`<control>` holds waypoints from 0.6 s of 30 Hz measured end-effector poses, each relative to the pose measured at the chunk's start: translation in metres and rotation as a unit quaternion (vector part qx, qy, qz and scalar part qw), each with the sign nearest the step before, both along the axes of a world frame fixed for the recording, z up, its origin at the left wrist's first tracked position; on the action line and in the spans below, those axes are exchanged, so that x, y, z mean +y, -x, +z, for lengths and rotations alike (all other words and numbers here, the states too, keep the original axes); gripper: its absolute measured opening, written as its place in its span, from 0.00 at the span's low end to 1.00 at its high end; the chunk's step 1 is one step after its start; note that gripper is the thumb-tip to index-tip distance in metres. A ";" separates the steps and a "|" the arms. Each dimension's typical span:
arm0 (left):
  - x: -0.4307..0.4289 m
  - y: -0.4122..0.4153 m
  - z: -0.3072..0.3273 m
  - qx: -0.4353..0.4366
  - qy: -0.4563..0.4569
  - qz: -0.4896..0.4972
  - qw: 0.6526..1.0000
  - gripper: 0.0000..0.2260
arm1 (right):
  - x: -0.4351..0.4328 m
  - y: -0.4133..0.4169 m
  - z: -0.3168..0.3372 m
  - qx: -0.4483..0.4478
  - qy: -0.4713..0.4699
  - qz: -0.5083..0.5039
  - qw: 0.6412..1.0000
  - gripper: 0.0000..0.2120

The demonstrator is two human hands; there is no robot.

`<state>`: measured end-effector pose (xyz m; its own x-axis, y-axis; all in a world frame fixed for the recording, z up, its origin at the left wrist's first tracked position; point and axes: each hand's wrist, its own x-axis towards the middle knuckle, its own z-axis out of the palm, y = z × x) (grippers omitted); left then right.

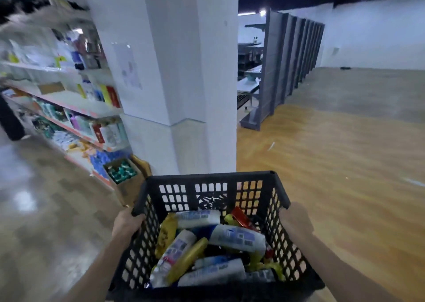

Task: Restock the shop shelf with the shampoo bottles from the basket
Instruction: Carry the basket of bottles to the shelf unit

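The shop shelf stands at the left, stocked on several tiers; motion blur makes every label on it unreadable. A cardboard box holding teal-capped items sits on the floor at the shelf's near end. My left hand grips the basket at its left rim, near the far-left corner, fingers curled over the edge. The shampoo bottles lie piled on their sides inside the basket: white with blue print, yellow, one red. Their print is too smeared to read, and the lower bottles are hidden under the upper ones. My right hand grips the right rim, its fingertips out of sight. The frame cuts off the basket's near edge. A white pillar rises behind the basket. To the right, grey shelving stands where the floor is wood-toned.
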<state>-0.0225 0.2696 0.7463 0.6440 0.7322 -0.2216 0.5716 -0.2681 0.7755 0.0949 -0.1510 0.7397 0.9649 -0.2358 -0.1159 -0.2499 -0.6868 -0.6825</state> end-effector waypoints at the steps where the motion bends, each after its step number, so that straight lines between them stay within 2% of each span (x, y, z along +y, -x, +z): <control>1: 0.011 -0.001 -0.007 0.000 0.010 0.009 1.000 0.11 | 0.008 -0.007 -0.002 0.008 -0.004 0.007 1.000 0.12; 5: 0.050 0.013 -0.022 0.009 0.033 0.070 0.997 0.06 | 0.064 -0.038 -0.013 0.023 -0.016 0.069 0.997 0.16; 8: 0.076 0.020 -0.038 0.034 0.069 0.093 0.993 0.08 | 0.114 -0.062 -0.010 0.010 -0.013 0.109 0.994 0.17; 11: 0.103 0.027 -0.038 0.021 0.062 0.151 0.986 0.07 | 0.164 -0.084 -0.010 -0.011 -0.036 0.137 0.990 0.15; 13: 0.122 0.026 -0.037 0.015 0.038 0.191 0.981 0.09 | 0.191 -0.093 -0.005 0.009 0.002 0.158 0.987 0.10; 16: 0.146 0.026 -0.026 -0.002 0.032 0.223 0.974 0.08 | 0.233 -0.107 0.004 0.014 0.052 0.178 0.983 0.14; 18: 0.164 0.026 -0.016 -0.001 0.013 0.243 0.970 0.08 | 0.263 -0.117 0.007 0.017 0.048 0.183 0.982 0.13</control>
